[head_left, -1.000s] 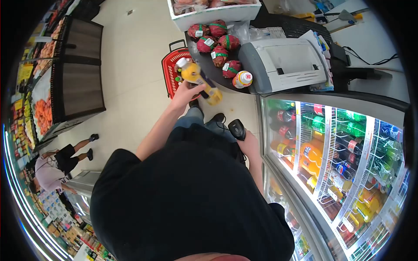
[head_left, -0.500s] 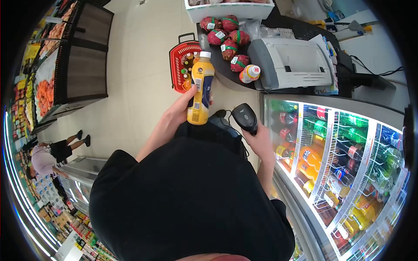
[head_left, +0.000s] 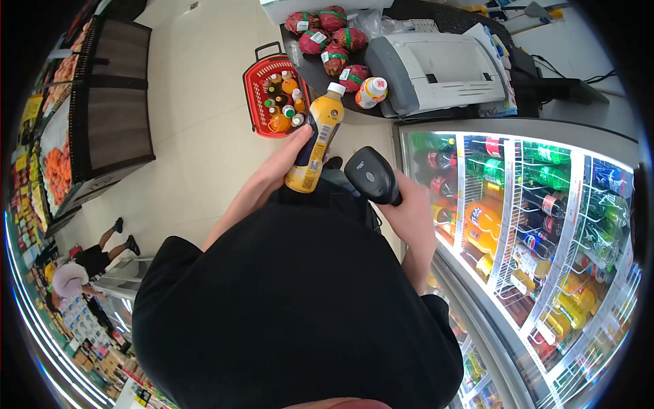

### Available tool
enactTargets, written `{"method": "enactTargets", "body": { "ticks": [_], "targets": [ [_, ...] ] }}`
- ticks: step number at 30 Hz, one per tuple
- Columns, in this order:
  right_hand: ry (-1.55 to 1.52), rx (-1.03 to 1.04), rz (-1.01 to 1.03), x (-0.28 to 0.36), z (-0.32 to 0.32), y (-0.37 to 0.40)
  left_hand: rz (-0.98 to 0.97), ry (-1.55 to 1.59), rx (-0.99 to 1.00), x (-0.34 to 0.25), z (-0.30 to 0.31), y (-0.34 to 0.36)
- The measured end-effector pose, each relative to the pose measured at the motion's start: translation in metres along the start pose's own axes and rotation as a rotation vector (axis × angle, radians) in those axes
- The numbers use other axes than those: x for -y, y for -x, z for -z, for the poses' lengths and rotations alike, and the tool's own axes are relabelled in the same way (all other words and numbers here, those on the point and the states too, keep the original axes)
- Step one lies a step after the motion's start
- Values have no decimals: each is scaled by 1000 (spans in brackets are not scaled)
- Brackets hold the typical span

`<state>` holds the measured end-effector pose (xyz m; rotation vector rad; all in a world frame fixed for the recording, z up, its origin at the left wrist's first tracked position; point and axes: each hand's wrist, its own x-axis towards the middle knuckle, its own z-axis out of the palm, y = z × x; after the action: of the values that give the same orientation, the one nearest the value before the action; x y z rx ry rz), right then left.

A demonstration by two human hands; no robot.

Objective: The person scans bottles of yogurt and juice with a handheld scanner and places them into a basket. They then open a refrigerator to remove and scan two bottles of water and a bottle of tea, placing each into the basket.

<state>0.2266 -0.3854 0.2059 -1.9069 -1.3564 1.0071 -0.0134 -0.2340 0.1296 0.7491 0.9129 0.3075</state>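
My left hand (head_left: 281,166) grips a yellow juice bottle (head_left: 315,139) with a white cap, held tilted in front of my chest. My right hand (head_left: 411,213) holds a black barcode scanner (head_left: 370,176), its head turned toward the bottle's lower label and only a short gap from it. Below the bottle on the floor stands a red shopping basket (head_left: 257,102) with several drink bottles inside. A small orange and white bottle (head_left: 370,92) lies on the dark counter (head_left: 310,73) next to several dragon fruits (head_left: 324,34).
A grey printer (head_left: 439,70) sits on the counter at the right. A lit glass-door drinks fridge (head_left: 538,218) runs along my right side. Produce shelves (head_left: 82,116) line the left. Another person (head_left: 82,262) bends down at the lower left.
My left hand tilted the bottle and brought it lower and closer. My right hand raised the scanner from beside my hip up to the bottle.
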Motion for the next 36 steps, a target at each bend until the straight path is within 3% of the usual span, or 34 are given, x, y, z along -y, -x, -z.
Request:
{"method": "enactTargets", "body": {
  "ticks": [36],
  "targets": [
    [164,108,41,30,0,-19,39,-51,-93,8,21,-3]
  ]
}}
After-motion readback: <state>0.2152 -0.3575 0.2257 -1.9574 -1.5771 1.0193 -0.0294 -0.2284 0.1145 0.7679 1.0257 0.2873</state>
